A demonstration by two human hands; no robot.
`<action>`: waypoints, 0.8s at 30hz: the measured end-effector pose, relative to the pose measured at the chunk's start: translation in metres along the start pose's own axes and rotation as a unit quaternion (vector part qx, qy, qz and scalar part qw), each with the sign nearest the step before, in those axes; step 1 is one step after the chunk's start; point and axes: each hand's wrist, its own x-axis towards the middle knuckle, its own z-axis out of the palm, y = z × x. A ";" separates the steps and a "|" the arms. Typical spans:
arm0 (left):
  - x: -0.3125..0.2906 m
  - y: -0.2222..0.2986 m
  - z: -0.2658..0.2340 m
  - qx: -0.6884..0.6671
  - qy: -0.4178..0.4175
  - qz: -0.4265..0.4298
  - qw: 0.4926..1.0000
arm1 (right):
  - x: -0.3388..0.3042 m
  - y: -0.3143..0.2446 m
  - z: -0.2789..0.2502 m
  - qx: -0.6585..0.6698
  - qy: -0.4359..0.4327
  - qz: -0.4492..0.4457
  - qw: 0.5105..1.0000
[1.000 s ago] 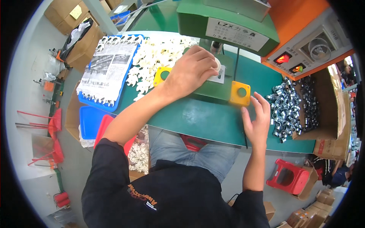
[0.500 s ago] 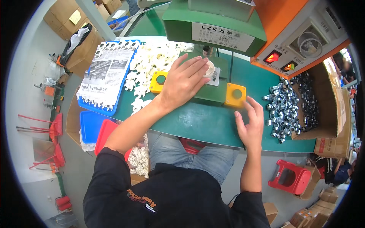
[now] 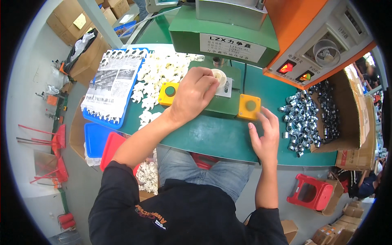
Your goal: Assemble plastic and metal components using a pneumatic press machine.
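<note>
My left hand (image 3: 194,93) is over the green press base (image 3: 223,106), its fingers curled together beside a cream-white round piece (image 3: 219,76) seated under the press head. Whatever its fingertips grip, if anything, is hidden behind the knuckles. My right hand (image 3: 265,136) hovers at the table's front part, fingers apart and a little blurred, with nothing in it. Just beyond its fingertips stands a yellow button box (image 3: 249,107). A second yellow button box (image 3: 168,94) with a green button sits left of my left hand.
White plastic pieces (image 3: 163,71) lie heaped behind the left box. Beside them, a blue tray (image 3: 122,112) holds newspaper and rows of pieces. Metal rings (image 3: 300,118) are piled at right by a cardboard box (image 3: 351,114). An orange control cabinet (image 3: 294,32) and green press head (image 3: 183,38) overhang.
My left hand has gone from flat, outstretched fingers over the round piece to curled fingers at its left side. My right hand stays near the right button box. The whole view has shifted slightly.
</note>
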 end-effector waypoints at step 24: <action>-0.031 0.009 -0.082 0.278 -0.093 -0.093 0.952 | 0.017 -0.003 0.009 -0.008 -0.004 -0.039 0.999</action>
